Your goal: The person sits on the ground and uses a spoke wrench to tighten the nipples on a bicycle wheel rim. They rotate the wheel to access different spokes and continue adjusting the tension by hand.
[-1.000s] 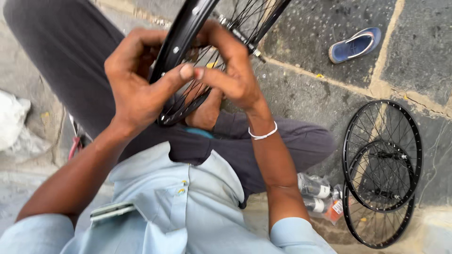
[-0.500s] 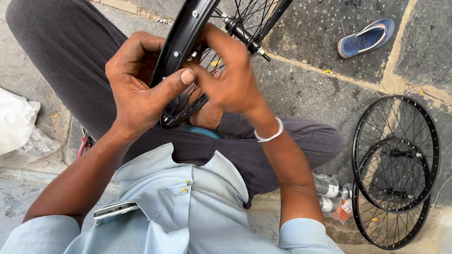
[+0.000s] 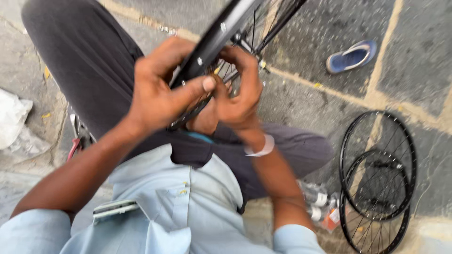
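Both hands are clamping the rim (image 3: 221, 33): left hand (image 3: 160, 91) gripping, right hand (image 3: 238, 94) pinching among spokes (image 3: 249, 28); fingers risk getting nipped if it's turning.

I count three black wheels: one rim (image 3: 221, 35) across my lap, and two spoked wheels, the upper wheel (image 3: 376, 162) overlapping the lower wheel (image 3: 372, 221), well right of it. One blue sandal (image 3: 351, 56) lies right of the rim. Two small bottles (image 3: 318, 204) sit just left of the stacked wheels. One phone (image 3: 115, 209) is in my shirt pocket.
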